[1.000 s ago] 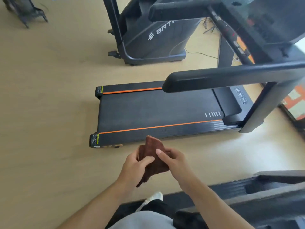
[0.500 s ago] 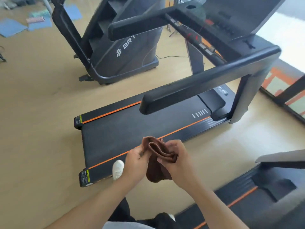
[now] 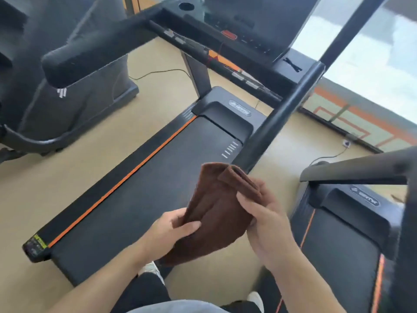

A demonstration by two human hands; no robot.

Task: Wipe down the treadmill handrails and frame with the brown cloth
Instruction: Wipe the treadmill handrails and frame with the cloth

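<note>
Both hands hold the brown cloth in front of the body, above the rear part of the treadmill. The cloth is soft, plush-napped fabric, folded into a thick oblong with layered edges showing at its upper corner. Left hand: fingers curled under the cloth's lower left edge, thumb pressed on top. Right hand: closed on the cloth's right side, fingers laid along the folded layers. The cloth's top corner sits just in front of the near handrail end; contact cannot be told.

Treadmill: long flat deck, matte black belt with a fine grain, thin orange stripe along its left side rail, smooth moulded motor cover at the front with an oval logo badge. Near handrail is a straight, rounded black bar with a dull sheen. Far handrail is thicker, blunt-ended, padded-looking. Console is hard glossy black plastic with a round cup hole and an orange-red button.

Floor is smooth pale wood-tone. A second treadmill of the same make stands to the right. A large black moulded machine stands at left. A white shoe shows below the cloth.
</note>
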